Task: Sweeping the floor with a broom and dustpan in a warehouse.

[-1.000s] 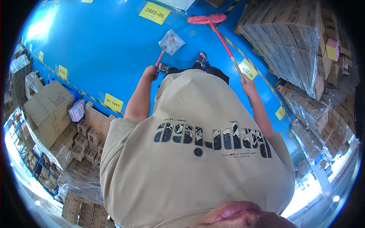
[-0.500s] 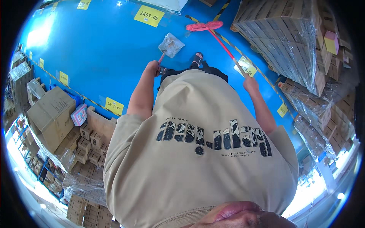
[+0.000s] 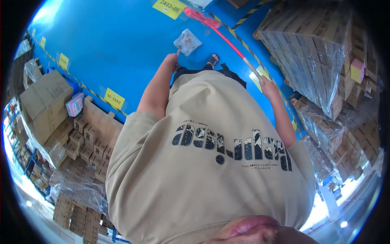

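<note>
My left hand (image 3: 172, 62) is closed around the short handle of a dustpan (image 3: 189, 42), whose pale, scuffed pan hangs just past my fist over the blue floor. Off to the right, my right hand (image 3: 267, 86) grips the wooden-looking upper end of a long-handled broom (image 3: 232, 44). Its shaft turns red lower down and runs away up and to the left. The fuzzy pink broom head (image 3: 199, 17) is beyond the dustpan, near a yellow floor label (image 3: 169, 8). Whether the head touches the floor is hard to tell.
Wrapped pallets of cartons (image 3: 304, 53) stand on the right behind black-and-yellow floor tape (image 3: 233, 30). On the left are a large carton (image 3: 45, 99), small boxes (image 3: 91, 136) and a yellow label (image 3: 114, 99). My sandalled foot (image 3: 212, 60) is below the dustpan.
The broom head has swung left, from right of the dustpan to beyond it near the yellow label. My left hand and the dustpan have shifted slightly right and farther away.
</note>
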Tool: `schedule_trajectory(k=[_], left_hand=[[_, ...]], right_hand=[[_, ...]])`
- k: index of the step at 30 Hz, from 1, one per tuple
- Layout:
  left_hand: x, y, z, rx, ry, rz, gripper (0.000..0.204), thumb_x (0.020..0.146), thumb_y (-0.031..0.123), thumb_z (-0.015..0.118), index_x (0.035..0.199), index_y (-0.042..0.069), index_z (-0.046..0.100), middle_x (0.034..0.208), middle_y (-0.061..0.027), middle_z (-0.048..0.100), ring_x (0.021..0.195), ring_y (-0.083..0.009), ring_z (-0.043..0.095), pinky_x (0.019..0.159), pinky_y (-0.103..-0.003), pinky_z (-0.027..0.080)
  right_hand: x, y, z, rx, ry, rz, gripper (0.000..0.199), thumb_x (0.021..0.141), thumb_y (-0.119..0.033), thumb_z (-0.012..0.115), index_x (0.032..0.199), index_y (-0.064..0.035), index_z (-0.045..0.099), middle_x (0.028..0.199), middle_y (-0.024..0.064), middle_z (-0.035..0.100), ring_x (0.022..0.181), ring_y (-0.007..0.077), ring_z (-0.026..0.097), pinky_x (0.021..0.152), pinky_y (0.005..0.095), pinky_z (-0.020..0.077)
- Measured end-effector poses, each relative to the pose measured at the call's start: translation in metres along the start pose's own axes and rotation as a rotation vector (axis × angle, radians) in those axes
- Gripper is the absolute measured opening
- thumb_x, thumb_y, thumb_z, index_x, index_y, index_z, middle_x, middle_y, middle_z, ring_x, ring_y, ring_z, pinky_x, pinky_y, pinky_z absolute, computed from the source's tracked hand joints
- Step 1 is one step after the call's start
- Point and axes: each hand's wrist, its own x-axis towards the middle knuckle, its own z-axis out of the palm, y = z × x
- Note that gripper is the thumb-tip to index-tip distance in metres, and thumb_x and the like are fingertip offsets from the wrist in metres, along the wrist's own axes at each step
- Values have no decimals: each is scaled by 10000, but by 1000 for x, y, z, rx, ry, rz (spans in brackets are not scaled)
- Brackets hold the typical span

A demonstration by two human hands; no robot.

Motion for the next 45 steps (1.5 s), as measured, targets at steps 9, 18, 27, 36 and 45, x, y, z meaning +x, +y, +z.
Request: schedule_trajectory(k=[9,18,27,36,45], left_hand=[[53,-1,-13,-88,92,-28,249,850,202,370,640,74,407,520,-40,376,409,-160,360,376,-326,256],[19,24,-5,198,20,65,267,868,231,373,640,92,376,493,-40,339,403,-177,331,387,-368,229],[22,17,-14,102,-25,39,232,848,166,364,639,73,402,489,-53,361,380,-169,313,384,-337,268],[32,-11,-36,-33,4,-85,236,825,114,368,611,51,448,468,-48,380,372,-145,324,369,-300,237],[42,-33,-48,-100,-86,-150,285,836,141,346,597,90,494,466,-10,376,369,-111,273,382,-281,199]], right_hand=[[1,-41,23,70,-74,-33,334,900,-298,426,1139,-83,516,996,250,596,951,421,556,814,500,439],[-21,-50,40,259,-172,-116,309,904,-312,458,1055,-61,555,785,181,598,742,324,589,653,404,453],[-60,-53,-14,533,-311,158,346,897,-324,472,1159,-117,563,649,73,557,510,195,535,452,342,427],[-6,-51,21,132,-6,-68,358,892,-278,441,1140,-31,515,956,268,598,910,432,568,808,493,442],[-18,-46,36,177,-180,-254,293,900,-303,437,1021,-59,545,765,179,608,680,350,596,606,434,471]])
